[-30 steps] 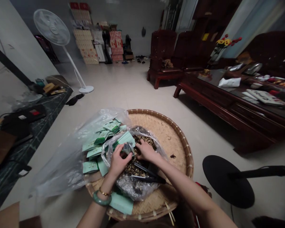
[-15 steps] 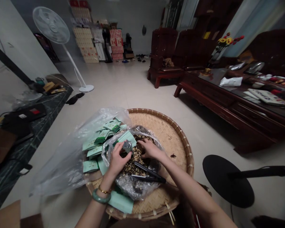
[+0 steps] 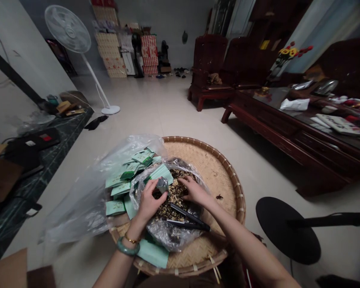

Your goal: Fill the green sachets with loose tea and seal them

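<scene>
My left hand [image 3: 149, 202], with a green bangle at its wrist, holds a small green packet [image 3: 162, 185] upright, its silvery inside showing at the top. My right hand [image 3: 195, 191] is over the loose dark and pale dried mix [image 3: 175, 192], thumb and fingers apart; nothing shows between them. The mix fills a clear plastic bag [image 3: 171, 236] on a round woven bamboo tray [image 3: 211, 158]. A black two-armed tool [image 3: 190, 220], like a hair straightener, lies spread across the bag's near side. More green packets [image 3: 117, 182] are heaped at the left.
Clear plastic sheeting [image 3: 81, 204] drapes off the tray's left side. A round black stand base [image 3: 288, 230] is on the floor at right, beyond it a dark wooden table [image 3: 270, 132]. A white fan [image 3: 109, 109] stands further back, and a cardboard box [image 3: 9, 268] is near left.
My right hand has shifted slightly right and its fingers are a little further from the packet. My left hand keeps the packet in about the same place. The view has moved slightly.
</scene>
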Action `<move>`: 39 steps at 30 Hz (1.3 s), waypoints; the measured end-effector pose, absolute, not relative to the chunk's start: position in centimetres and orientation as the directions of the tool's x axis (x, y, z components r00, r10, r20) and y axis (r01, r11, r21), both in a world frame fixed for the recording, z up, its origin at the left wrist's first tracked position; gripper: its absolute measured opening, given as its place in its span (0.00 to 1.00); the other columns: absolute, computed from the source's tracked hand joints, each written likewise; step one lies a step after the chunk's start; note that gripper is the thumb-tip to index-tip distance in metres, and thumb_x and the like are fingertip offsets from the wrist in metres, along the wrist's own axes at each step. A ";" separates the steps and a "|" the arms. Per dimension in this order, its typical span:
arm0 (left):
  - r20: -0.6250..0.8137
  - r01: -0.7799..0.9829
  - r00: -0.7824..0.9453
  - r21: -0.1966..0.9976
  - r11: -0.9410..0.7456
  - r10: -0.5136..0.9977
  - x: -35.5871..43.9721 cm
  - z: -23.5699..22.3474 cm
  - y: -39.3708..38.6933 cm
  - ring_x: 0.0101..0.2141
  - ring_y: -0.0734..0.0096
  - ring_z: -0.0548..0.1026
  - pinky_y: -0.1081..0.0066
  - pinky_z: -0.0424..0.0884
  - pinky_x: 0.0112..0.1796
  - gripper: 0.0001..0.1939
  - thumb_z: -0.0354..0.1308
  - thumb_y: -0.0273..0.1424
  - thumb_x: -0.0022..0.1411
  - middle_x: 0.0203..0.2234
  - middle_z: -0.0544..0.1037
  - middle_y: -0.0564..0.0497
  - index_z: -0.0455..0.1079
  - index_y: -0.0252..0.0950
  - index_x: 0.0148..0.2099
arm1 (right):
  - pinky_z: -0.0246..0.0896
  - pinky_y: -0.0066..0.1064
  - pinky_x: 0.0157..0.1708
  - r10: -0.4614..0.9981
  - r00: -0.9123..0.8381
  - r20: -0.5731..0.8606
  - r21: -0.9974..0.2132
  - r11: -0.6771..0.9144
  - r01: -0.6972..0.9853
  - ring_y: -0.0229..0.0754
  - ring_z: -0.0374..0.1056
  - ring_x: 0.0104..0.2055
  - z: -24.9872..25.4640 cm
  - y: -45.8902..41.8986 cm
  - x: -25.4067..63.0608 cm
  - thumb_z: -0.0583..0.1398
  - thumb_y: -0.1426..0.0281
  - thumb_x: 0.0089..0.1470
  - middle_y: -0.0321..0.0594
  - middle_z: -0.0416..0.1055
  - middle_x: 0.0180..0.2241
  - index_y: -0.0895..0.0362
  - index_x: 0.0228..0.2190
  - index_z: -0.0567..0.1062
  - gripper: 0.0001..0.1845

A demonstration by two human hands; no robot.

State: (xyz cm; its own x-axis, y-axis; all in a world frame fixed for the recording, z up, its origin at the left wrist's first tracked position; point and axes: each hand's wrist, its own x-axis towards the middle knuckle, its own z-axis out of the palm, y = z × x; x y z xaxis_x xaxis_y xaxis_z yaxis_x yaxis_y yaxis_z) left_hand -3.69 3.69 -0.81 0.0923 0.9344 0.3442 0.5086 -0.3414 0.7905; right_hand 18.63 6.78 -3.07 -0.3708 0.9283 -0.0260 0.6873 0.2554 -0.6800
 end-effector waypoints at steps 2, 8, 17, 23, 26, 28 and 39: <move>0.338 0.506 0.084 0.796 -0.332 0.937 -3.7 -0.8 3.6 0.44 0.62 0.73 0.62 0.72 0.45 0.20 0.59 0.32 0.55 0.41 0.72 0.46 0.69 0.36 0.51 | 0.58 0.38 0.52 0.938 -0.346 -0.003 -0.677 0.253 0.692 0.47 0.65 0.51 -3.1 7.2 18.0 0.62 0.82 0.42 0.45 0.67 0.49 0.54 0.50 0.71 0.31; 0.337 0.502 0.084 0.799 -0.332 0.938 -3.7 -0.9 3.6 0.44 0.62 0.73 0.61 0.72 0.45 0.20 0.59 0.32 0.55 0.42 0.72 0.46 0.68 0.36 0.51 | 0.53 0.44 0.56 0.936 -0.352 0.021 -0.669 0.275 0.691 0.52 0.58 0.58 -2.1 10.0 17.1 0.62 0.70 0.49 0.52 0.61 0.57 0.57 0.59 0.60 0.36; 0.357 0.512 0.090 0.784 -0.350 0.930 -3.7 -0.7 3.6 0.45 0.61 0.73 0.62 0.73 0.45 0.21 0.59 0.31 0.55 0.42 0.73 0.45 0.69 0.36 0.52 | 0.59 0.39 0.48 0.831 -0.541 -0.126 -0.494 0.421 0.761 0.52 0.64 0.50 -0.8 9.5 17.5 0.69 0.66 0.42 0.46 0.66 0.47 0.54 0.48 0.72 0.29; 0.330 0.500 0.110 0.797 -0.339 0.938 -3.7 -0.7 3.5 0.44 0.62 0.73 0.63 0.73 0.43 0.21 0.59 0.32 0.55 0.41 0.72 0.45 0.68 0.35 0.52 | 0.55 0.42 0.51 0.866 -0.464 -0.187 -0.579 0.284 0.764 0.58 0.60 0.53 -1.0 9.0 17.7 0.74 0.62 0.28 0.48 0.63 0.52 0.52 0.55 0.67 0.49; 0.329 0.492 0.113 0.801 -0.340 0.938 -3.6 -0.7 3.5 0.44 0.62 0.73 0.63 0.73 0.44 0.22 0.59 0.31 0.55 0.41 0.72 0.46 0.68 0.36 0.53 | 0.57 0.39 0.49 0.879 -0.448 -0.164 -0.668 0.235 0.706 0.52 0.64 0.49 -1.4 8.8 17.4 0.70 0.75 0.35 0.44 0.67 0.45 0.53 0.46 0.75 0.31; 0.324 0.489 0.122 0.803 -0.341 0.938 -3.6 -0.6 3.4 0.45 0.61 0.73 0.62 0.73 0.44 0.23 0.60 0.31 0.55 0.42 0.71 0.46 0.67 0.37 0.54 | 0.57 0.38 0.50 0.892 -0.431 -0.138 -0.713 0.213 0.669 0.49 0.65 0.48 -1.4 8.6 17.6 0.67 0.79 0.38 0.43 0.68 0.44 0.54 0.43 0.77 0.26; 0.352 0.453 0.137 0.809 -0.375 0.926 -3.3 -0.8 3.3 0.48 0.59 0.72 0.63 0.75 0.42 0.24 0.60 0.30 0.55 0.47 0.72 0.44 0.66 0.38 0.55 | 0.74 0.35 0.37 0.886 -0.329 -0.327 -0.942 -0.333 0.041 0.40 0.69 0.43 -0.1 7.2 20.1 0.61 0.67 0.51 0.40 0.68 0.48 0.52 0.47 0.70 0.20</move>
